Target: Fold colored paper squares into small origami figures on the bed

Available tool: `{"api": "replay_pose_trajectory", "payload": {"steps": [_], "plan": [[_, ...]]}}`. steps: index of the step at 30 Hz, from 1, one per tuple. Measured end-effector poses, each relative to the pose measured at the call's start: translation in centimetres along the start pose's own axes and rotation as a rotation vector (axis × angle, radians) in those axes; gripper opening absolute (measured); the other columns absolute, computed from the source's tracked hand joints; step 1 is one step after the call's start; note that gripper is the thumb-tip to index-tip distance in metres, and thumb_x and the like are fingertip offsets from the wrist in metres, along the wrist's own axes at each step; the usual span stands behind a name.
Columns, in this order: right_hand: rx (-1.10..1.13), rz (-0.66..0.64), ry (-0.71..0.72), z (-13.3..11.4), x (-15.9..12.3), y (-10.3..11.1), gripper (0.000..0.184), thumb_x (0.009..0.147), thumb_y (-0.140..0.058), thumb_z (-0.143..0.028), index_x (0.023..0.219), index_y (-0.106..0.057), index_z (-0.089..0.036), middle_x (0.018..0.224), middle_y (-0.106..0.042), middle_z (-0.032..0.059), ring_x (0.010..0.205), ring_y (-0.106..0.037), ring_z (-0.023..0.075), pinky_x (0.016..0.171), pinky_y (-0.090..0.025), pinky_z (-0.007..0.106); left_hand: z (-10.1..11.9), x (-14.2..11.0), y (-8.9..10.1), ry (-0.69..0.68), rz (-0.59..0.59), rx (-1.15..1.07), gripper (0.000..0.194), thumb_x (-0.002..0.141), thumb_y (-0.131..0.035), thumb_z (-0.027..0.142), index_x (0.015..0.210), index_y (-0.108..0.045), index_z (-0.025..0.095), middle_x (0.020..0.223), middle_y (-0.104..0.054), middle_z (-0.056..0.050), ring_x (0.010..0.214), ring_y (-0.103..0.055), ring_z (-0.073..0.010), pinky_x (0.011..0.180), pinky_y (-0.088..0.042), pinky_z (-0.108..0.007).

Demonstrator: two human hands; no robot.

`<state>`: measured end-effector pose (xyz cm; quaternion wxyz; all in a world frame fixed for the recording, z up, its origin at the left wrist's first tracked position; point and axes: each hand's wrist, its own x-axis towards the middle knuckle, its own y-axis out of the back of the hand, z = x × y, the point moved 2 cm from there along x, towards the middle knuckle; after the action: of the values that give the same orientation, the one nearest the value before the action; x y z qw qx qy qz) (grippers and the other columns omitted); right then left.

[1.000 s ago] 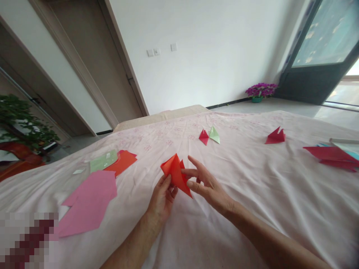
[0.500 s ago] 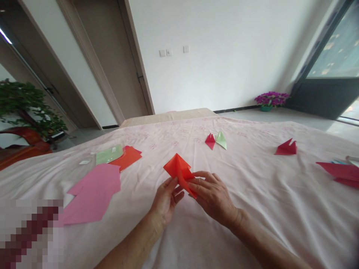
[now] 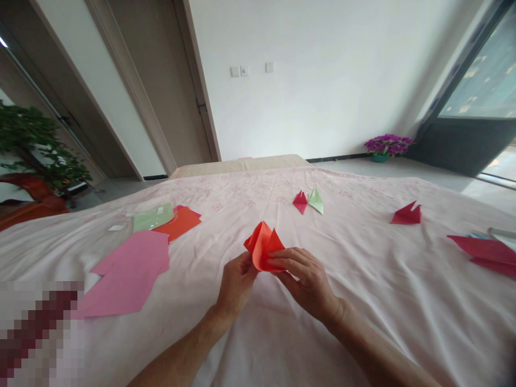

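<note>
Between my two hands is a sheet of orange-red origami paper (image 3: pixel 262 248), partly folded, its flaps standing up in points and one bulging toward me. My left hand (image 3: pixel 238 282) pinches its left lower edge; the fingertips are partly hidden behind the paper. On the right side, my right hand (image 3: pixel 304 274) grips it, fingers laid across the front of a flap and the thumb underneath. Beyond the hands, a small red folded paper (image 3: pixel 300 202) touches or nearly touches a pale green folded paper (image 3: pixel 316 201) on the cloth.
Pink paper sheets (image 3: pixel 131 269) lie at the left, with orange paper (image 3: pixel 183 224) and a green packet (image 3: pixel 153 217) behind them. Toward the right are a crimson folded paper (image 3: pixel 407 215) and a larger red folded one (image 3: pixel 484 252). A wrinkled pale pink cloth (image 3: pixel 363 322) covers the surface.
The orange-red paper has turned and opened out; its near flap, which pointed down to the right, now bulges upright. My left hand has rotated, its fingers moving behind the paper.
</note>
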<state>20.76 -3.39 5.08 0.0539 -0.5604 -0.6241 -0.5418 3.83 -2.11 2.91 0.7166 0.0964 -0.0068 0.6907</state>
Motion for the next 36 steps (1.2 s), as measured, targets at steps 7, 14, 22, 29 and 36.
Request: {"api": "replay_pose_trajectory", "payload": {"steps": [7, 14, 22, 29, 36], "plan": [[0.080, 0.046, -0.139, 0.5, -0.1, -0.3, 0.013, 0.091, -0.058, -0.029, 0.098, -0.069, -0.026, 0.085, -0.071, 0.0038, 0.078, -0.063, 0.0186, 0.073, -0.046, 0.033, -0.7, -0.3, -0.4, 0.031, -0.049, -0.005, 0.020, 0.082, -0.060, 0.030, 0.090, -0.073, 0.017, 0.078, -0.071, -0.003, 0.072, -0.063, -0.0173, 0.065, -0.050, -0.025], [0.163, 0.114, -0.369, 1.0, -0.5, -0.9, 0.013, 0.086, -0.063, -0.028, 0.096, -0.067, -0.022, 0.080, -0.069, 0.0027, 0.071, -0.059, 0.0181, 0.068, -0.046, 0.031, -0.6, -0.8, -0.9, 0.127, -0.121, -0.153, 0.027, 0.084, -0.060, 0.037, 0.094, -0.072, 0.015, 0.082, -0.072, -0.007, 0.072, -0.066, -0.0172, 0.063, -0.053, -0.026], [0.199, 0.058, -0.340, 0.9, -0.3, -0.6, 0.026, 0.080, -0.070, -0.031, 0.105, -0.066, -0.024, 0.089, -0.070, 0.0024, 0.076, -0.059, 0.0182, 0.067, -0.045, 0.030, -1.2, -0.5, -0.7, 0.421, -0.044, -0.413, 0.032, 0.074, -0.071, 0.038, 0.091, -0.071, 0.011, 0.084, -0.074, -0.011, 0.066, -0.068, -0.0144, 0.056, -0.053, -0.021], [-0.143, 0.132, -0.138, 0.6, -0.8, -0.8, 0.047, 0.079, -0.073, -0.037, 0.121, -0.060, -0.022, 0.078, -0.066, 0.0022, 0.069, -0.057, 0.0177, 0.067, -0.042, 0.033, -0.7, -0.9, -0.6, 0.422, -0.016, -0.431, 0.040, 0.067, -0.078, 0.043, 0.088, -0.073, 0.010, 0.080, -0.075, -0.011, 0.068, -0.070, -0.0183, 0.062, -0.057, -0.026], [-0.191, 0.246, -0.147, 0.1, -0.8, -0.8, 0.046, 0.077, -0.070, -0.025, 0.121, -0.061, -0.021, 0.064, -0.056, -0.0033, 0.055, -0.050, 0.0131, 0.062, -0.040, 0.030, -0.7, -1.3, -1.0, 0.426, 0.012, -0.422, 0.041, 0.064, -0.080, 0.044, 0.082, -0.073, 0.008, 0.072, -0.073, -0.010, 0.065, -0.070, -0.0184, 0.063, -0.058, -0.028]]}}
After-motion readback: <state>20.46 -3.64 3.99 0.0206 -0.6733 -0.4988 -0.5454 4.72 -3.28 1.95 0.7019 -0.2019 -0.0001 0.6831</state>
